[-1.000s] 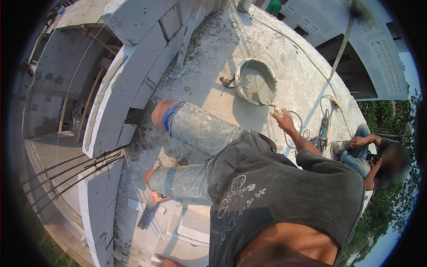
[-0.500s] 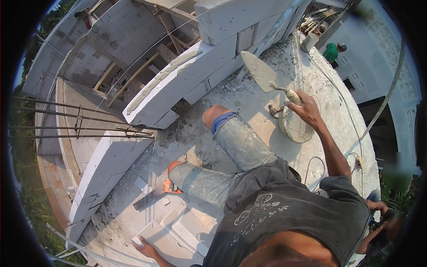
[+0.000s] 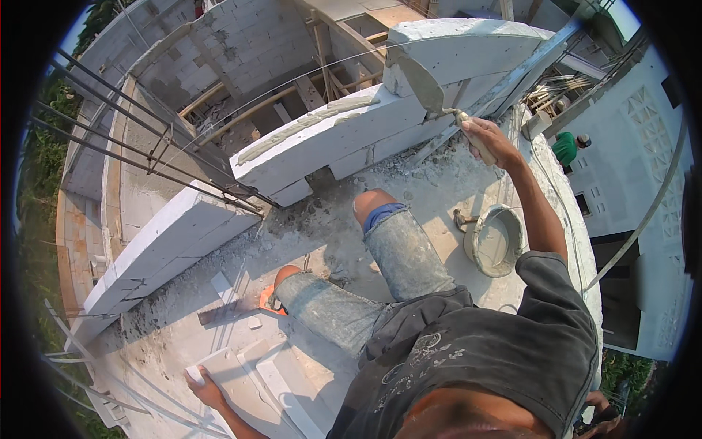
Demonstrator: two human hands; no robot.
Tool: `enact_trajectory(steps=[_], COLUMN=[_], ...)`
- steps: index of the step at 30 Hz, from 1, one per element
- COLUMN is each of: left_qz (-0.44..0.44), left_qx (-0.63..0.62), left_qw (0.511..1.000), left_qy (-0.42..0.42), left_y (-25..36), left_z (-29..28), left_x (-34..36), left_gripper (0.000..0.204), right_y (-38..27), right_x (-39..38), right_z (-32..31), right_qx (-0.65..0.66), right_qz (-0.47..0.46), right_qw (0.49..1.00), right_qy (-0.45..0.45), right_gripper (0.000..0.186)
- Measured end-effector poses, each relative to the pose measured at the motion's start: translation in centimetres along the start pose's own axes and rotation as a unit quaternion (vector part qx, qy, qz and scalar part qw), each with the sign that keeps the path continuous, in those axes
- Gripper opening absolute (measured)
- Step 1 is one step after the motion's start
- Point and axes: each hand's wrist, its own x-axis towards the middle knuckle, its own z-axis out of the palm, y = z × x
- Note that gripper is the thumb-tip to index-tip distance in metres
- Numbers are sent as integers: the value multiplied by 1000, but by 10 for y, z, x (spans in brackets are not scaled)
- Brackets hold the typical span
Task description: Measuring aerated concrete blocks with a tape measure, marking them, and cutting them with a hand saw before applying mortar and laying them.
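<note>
My right hand (image 3: 491, 141) is wrapped round the handle of a mortar-coated trowel (image 3: 421, 84). Its blade points up and left, in front of the end of the upper white block (image 3: 468, 45); whether it touches cannot be told. Left of it, a strip of grey mortar (image 3: 311, 126) lies along the top of the lower course of the block wall (image 3: 307, 157). Below my right forearm stands a bucket (image 3: 476, 245) with wet mortar inside. Low on the left, the fingers of my left hand (image 3: 210, 394) close on a small white piece beside flat white blocks (image 3: 285, 391).
An orange-handled handsaw (image 3: 270, 301) lies by my knee. Steel bars (image 3: 146, 150) stick out across the left, above a lower block wall (image 3: 157, 249). A thin string runs over the mortared wall. A person in green (image 3: 564, 148) is beyond the floor's right edge.
My right hand has lifted the trowel away from above the bucket, up toward the upper block. The whole view has shifted. My left hand stays low beside the flat blocks.
</note>
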Motion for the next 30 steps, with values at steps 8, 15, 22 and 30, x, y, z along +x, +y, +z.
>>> enact_trajectory(steps=[8,15,22,30], left_qz=[32,15,31,1], left_qx=[-28,-41,-49,-60], left_qw=[999,999,998,998], left_qy=[22,-3,-9,-5], left_y=[-6,-7,-6,24], left_z=[1,0,-2,-18], left_x=[5,1,8,-8], left_gripper=[71,72,77,78], right_y=[17,14,51,68], right_x=[-25,28,-89,-256], right_z=[60,24,5,-53], right_qx=[-131,-81,-52,-351], right_qz=[25,-13,85,318], right_qw=[989,996,991,862], right_qy=[58,39,86,179], right_gripper=[40,40,35,49])
